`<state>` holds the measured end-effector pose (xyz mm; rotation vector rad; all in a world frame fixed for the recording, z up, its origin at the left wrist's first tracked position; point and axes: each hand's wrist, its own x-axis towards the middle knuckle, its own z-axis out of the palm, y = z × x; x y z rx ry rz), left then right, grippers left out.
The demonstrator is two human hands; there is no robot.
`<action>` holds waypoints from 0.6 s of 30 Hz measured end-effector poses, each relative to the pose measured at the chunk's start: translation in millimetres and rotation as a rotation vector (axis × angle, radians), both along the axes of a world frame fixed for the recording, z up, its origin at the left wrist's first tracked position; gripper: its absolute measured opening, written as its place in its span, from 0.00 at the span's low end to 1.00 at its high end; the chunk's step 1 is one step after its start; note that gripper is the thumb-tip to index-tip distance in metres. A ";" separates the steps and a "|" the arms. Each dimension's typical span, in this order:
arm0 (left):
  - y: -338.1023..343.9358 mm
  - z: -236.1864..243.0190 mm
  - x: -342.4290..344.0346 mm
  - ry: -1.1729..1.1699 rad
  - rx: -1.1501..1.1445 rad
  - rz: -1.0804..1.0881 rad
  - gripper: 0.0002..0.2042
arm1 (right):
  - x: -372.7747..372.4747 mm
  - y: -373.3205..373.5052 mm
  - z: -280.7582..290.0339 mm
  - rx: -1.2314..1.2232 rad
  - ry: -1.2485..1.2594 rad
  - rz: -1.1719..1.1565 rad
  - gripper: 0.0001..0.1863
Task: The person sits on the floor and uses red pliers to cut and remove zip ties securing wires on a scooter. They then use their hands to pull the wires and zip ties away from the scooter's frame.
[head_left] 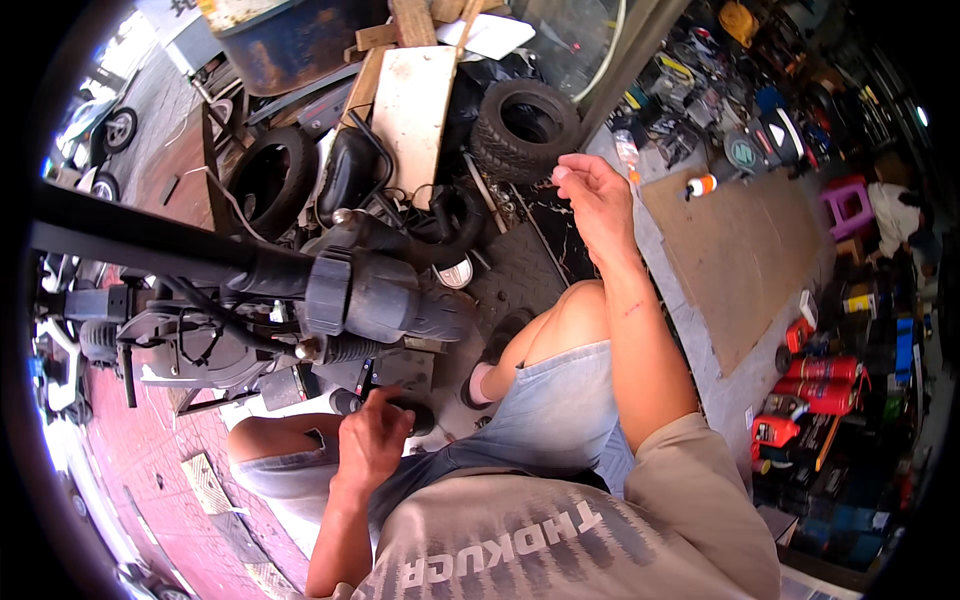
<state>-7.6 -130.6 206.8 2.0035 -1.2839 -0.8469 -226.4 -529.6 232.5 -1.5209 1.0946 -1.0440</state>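
My left hand (372, 440) is low over my left knee, its fingers bent inward, the index finger reaching forward. A dark round thing (415, 414) shows beside its fingertips; whether the hand grips it is hidden. Raised above my right knee, my right hand (598, 208) has loosely bent fingers, and I see nothing in it. Directly ahead of my left hand is a black two-wheeled vehicle with a thick stem (150, 235), a fender (370, 295), a front tyre (445, 315) and a coil spring (350, 348). Neither hand visibly touches the tyre.
Stacked tyres (525, 125), a loose tyre (270, 180) and a pale board (412, 120) lie ahead. A brown cardboard sheet (735, 260) covers ground at right, with an orange-white bottle (702, 186), purple stool (848, 206) and red cylinders (820, 385) about it.
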 end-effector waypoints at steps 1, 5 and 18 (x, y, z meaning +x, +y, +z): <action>0.2 -7.4 -3.6 -0.056 0.057 -0.072 0.18 | -8.3 11.4 9.0 0.042 -0.087 0.052 0.15; 5.1 -37.1 -27.7 -0.091 0.048 -0.311 0.16 | -46.4 70.2 35.7 0.270 -0.051 0.052 0.16; 149.4 -97.4 -144.4 -0.087 0.093 -0.476 0.14 | -207.6 203.9 -15.2 0.380 0.288 -0.086 0.18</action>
